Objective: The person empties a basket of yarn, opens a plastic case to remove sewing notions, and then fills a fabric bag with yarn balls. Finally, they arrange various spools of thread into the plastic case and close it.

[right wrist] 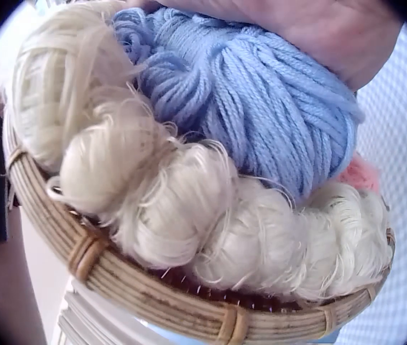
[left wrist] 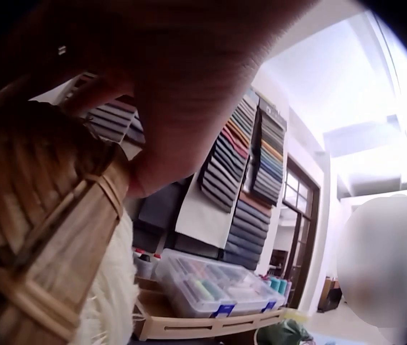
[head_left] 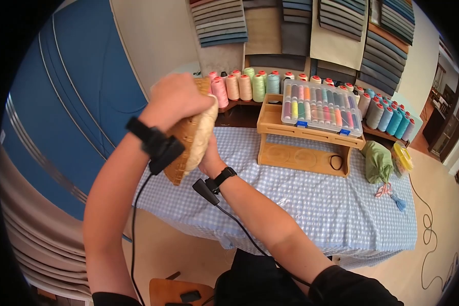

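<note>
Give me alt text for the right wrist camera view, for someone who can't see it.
A woven basket fills the frame, packed with a ball of light blue yarn and fluffy cream yarn, with a bit of pink yarn showing at the right. The right hand presses on the blue ball from above, over a blue checked tablecloth.

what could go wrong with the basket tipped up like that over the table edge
1. The woven basket is held tilted almost on its side, so the cream yarn bulging past its rim could slide out and may drop to the floor beside the table.
2. Only the right hand seems to keep the blue yarn ball in; if it lets go, the ball would likely roll out.
3. The left hand grips near the top edge alone, so the basket could swing or slip.
</note>
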`<state>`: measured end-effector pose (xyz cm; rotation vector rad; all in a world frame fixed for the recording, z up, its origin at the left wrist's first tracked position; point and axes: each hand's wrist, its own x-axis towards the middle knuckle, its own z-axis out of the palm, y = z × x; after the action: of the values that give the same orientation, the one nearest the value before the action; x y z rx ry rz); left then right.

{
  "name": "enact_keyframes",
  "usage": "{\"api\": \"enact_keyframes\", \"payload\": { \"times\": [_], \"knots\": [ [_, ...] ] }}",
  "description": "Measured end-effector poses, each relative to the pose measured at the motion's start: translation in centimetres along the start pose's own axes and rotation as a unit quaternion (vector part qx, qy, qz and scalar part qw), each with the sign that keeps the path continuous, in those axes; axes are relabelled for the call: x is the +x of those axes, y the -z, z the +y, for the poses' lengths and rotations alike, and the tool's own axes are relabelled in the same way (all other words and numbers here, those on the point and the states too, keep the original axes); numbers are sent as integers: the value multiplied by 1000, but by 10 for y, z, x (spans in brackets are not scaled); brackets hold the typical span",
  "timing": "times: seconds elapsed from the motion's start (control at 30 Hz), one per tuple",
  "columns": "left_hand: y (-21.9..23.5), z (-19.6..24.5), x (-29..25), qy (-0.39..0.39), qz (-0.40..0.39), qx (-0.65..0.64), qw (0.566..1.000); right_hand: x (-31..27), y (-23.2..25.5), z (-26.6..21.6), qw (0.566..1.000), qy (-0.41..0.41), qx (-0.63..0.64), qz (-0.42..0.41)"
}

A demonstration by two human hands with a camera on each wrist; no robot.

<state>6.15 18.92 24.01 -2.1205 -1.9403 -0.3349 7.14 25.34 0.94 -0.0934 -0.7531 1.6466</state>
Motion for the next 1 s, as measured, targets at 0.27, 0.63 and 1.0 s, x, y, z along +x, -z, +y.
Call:
{"api": "enact_keyframes", "payload": {
  "times": [0.27,0.63,1.0],
  "knots": [
    [-104,32,15,-141,6,121,983,-38,26,-9,974,-59,170,138],
    [-141,43,0,-175,35,27,984,-33,82,-60,969,-63,175,163],
    [-149,43,-15,-183,62,12,981,-37,74,-85,926,22,-173,334]
  ]
}}
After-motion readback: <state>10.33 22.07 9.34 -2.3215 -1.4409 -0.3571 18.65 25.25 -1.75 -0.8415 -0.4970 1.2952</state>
